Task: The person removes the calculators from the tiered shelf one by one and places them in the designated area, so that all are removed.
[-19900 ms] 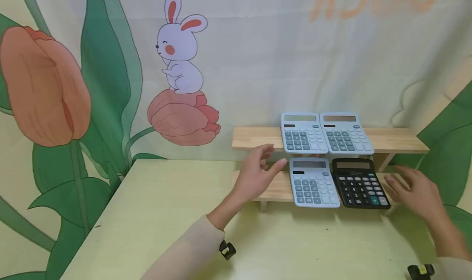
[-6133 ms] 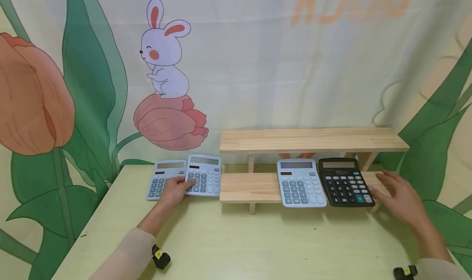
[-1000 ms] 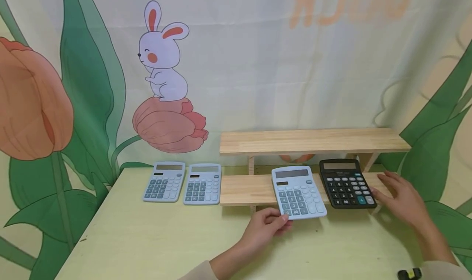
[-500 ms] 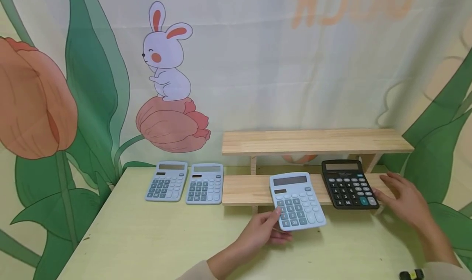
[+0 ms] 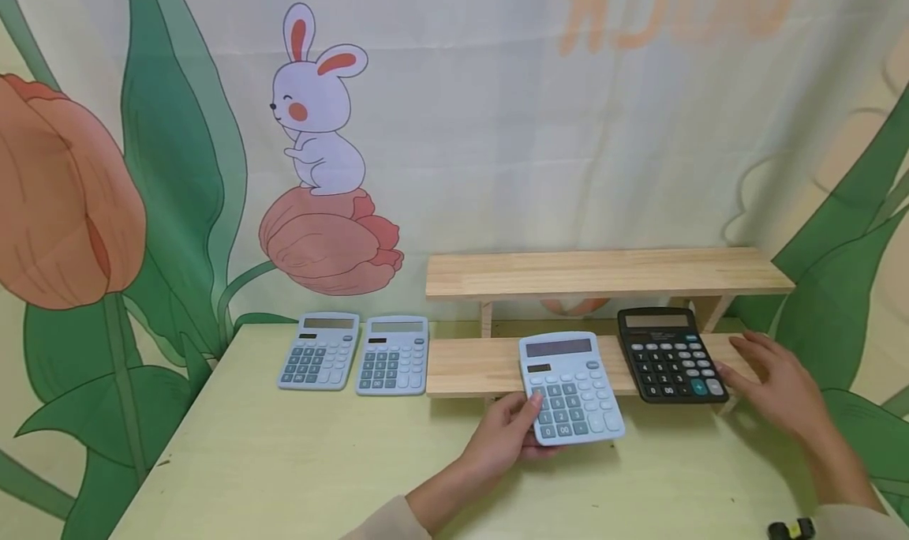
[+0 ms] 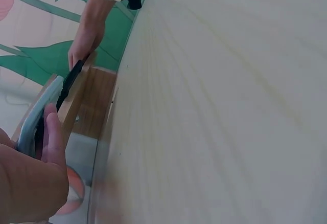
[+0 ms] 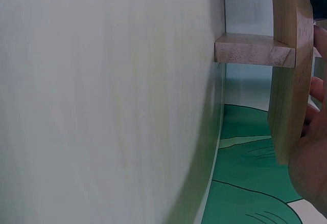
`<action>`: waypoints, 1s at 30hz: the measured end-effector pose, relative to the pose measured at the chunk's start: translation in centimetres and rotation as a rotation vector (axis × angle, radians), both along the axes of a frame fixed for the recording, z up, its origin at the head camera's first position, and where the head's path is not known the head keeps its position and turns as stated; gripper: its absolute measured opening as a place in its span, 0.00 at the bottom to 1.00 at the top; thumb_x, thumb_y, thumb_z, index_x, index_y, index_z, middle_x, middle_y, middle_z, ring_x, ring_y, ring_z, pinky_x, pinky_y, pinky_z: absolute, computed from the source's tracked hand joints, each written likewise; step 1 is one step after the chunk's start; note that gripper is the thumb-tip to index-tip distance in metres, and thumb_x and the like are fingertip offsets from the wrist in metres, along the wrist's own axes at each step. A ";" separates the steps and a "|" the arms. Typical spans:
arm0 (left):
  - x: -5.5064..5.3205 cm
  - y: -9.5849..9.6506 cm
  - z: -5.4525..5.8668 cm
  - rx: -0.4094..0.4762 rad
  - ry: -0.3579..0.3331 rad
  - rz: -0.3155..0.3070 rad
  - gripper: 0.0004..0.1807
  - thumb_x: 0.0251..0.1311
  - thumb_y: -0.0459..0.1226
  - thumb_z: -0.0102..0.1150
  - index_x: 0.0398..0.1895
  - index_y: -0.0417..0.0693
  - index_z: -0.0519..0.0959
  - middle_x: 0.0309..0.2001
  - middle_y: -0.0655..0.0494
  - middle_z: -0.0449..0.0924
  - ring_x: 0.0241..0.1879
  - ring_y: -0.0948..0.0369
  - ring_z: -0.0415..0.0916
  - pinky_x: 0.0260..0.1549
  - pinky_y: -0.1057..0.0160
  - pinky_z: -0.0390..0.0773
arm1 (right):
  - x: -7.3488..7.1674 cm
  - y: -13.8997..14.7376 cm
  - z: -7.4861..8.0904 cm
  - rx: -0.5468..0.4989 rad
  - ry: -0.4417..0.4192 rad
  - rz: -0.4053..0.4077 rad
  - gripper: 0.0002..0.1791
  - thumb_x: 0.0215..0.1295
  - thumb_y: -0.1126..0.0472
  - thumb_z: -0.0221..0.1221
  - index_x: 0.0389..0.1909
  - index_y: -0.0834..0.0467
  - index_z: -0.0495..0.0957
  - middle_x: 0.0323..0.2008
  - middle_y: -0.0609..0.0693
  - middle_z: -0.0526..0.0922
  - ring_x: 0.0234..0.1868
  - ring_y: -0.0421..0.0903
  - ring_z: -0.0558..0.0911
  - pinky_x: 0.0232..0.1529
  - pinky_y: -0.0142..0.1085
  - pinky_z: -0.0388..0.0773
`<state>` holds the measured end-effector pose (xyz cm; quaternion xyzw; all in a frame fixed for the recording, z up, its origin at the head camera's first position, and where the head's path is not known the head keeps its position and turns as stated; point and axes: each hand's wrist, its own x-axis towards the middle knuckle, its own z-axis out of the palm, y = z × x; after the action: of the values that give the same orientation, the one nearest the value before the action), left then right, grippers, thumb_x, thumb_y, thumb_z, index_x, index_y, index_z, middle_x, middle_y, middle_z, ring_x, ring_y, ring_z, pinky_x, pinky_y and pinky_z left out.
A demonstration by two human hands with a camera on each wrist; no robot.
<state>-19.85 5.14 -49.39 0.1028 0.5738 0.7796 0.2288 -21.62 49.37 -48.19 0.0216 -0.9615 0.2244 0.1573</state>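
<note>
My left hand (image 5: 500, 437) grips a light blue calculator (image 5: 571, 390) by its lower left edge, thumb on the front and fingers behind. The calculator is tilted face up in front of the lower shelf; the left wrist view shows this calculator (image 6: 43, 114) edge-on. A black calculator (image 5: 671, 358) leans on the lower shelf to its right. Beside that one, my right hand (image 5: 777, 382) rests at the shelf's right end with relaxed fingers, its thumb close to the black calculator's lower right corner; whether they touch is unclear. In the right wrist view the right hand (image 7: 311, 168) is partly cut off.
Two more light blue calculators, a left one (image 5: 319, 352) and a right one (image 5: 393, 356), stand side by side at the table's back left. The wooden rack has an upper shelf (image 5: 604, 274) and a lower shelf (image 5: 472, 366). A printed curtain (image 5: 497, 129) hangs behind the table (image 5: 284, 461).
Both light blue calculators from the upper shelf now stand on the table at left. My left hand has taken the third off the lower shelf and drawn it forward. The right hand stays beside the black calculator.
</note>
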 end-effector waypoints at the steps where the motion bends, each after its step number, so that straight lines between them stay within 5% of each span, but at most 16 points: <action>1: 0.0 0.0 0.1 0.005 0.002 -0.002 0.24 0.83 0.48 0.50 0.65 0.36 0.75 0.50 0.41 0.89 0.45 0.47 0.90 0.43 0.55 0.89 | 0.0 0.0 0.0 0.000 0.001 0.000 0.40 0.78 0.45 0.60 0.75 0.71 0.65 0.74 0.78 0.60 0.70 0.84 0.58 0.61 0.81 0.54; 14: 0.4 -1.9 1.9 -0.079 0.090 -0.026 0.19 0.81 0.45 0.54 0.61 0.39 0.77 0.50 0.46 0.89 0.45 0.53 0.89 0.47 0.56 0.88 | 0.0 0.0 0.2 -0.001 0.008 0.008 0.40 0.77 0.45 0.61 0.74 0.71 0.66 0.73 0.78 0.61 0.70 0.84 0.59 0.61 0.81 0.54; 24: -1.8 -6.9 5.1 -0.149 0.194 -0.122 0.16 0.78 0.39 0.60 0.57 0.36 0.79 0.49 0.46 0.87 0.46 0.57 0.87 0.48 0.55 0.88 | -0.1 0.2 0.1 0.007 0.006 0.006 0.40 0.77 0.45 0.61 0.74 0.71 0.66 0.74 0.78 0.61 0.70 0.84 0.59 0.61 0.81 0.54; 30: -3.0 -10.7 6.6 -0.212 0.234 -0.068 0.19 0.76 0.39 0.63 0.62 0.36 0.76 0.53 0.45 0.87 0.48 0.56 0.87 0.50 0.56 0.87 | -0.2 0.3 -0.1 -0.004 -0.006 0.007 0.40 0.78 0.44 0.60 0.75 0.71 0.65 0.74 0.77 0.60 0.70 0.84 0.58 0.62 0.81 0.54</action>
<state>-22.84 -5.54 -42.75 0.1878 0.6717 0.6892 0.1961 -21.80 49.71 -48.31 0.0239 -0.9614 0.2270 0.1535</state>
